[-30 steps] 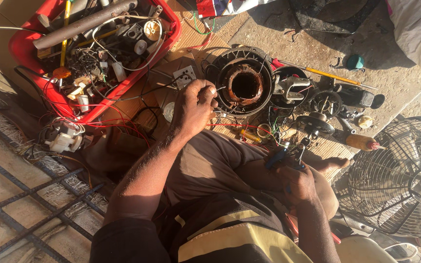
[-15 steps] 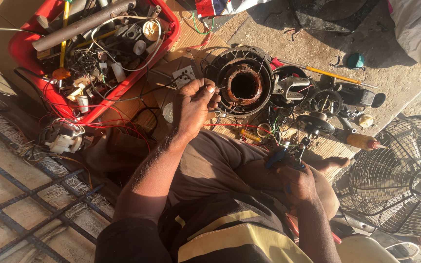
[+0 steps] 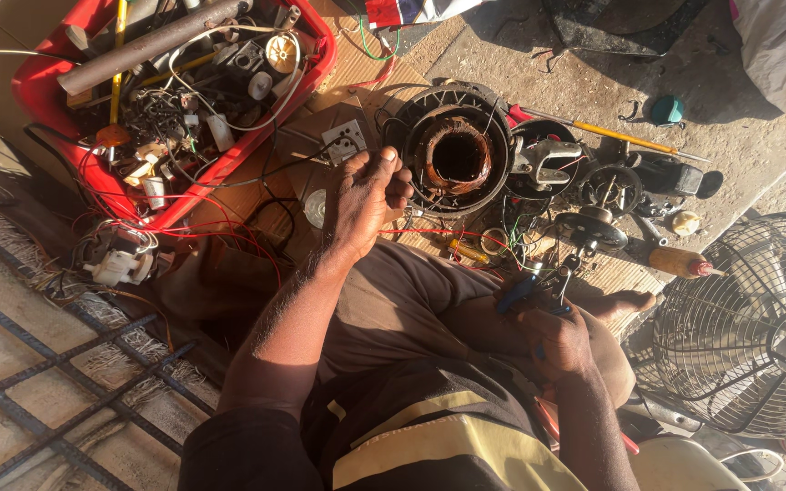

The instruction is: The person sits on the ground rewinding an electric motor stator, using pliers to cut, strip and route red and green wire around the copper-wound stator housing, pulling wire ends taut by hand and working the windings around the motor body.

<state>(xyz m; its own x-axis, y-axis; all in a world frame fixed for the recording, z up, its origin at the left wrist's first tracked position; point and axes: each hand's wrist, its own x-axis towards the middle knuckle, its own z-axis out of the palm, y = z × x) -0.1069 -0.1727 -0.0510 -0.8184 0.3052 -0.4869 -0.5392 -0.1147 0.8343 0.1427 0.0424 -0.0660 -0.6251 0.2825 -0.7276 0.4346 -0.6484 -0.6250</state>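
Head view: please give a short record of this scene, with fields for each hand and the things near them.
left hand: raised, fingers pinched beside the stator, the grip seems to be on a thin wire
right hand: grips blue-handled pliers over the knee
stator: round, rusty, on the ground
red tray: full of wires and parts
fan guard: at right

Seen from above, you wear a dark top with short sleeves, crossed at the chest by a broad pale yellow band. Brown trousers, creased and dusty, cover your legs. Both forearms are bare from the sleeve down, as are your left hand (image 3: 367,195) and right hand (image 3: 552,332), with no gloves, watch or rings to be seen. One bare foot (image 3: 625,302) shows past the trouser leg.
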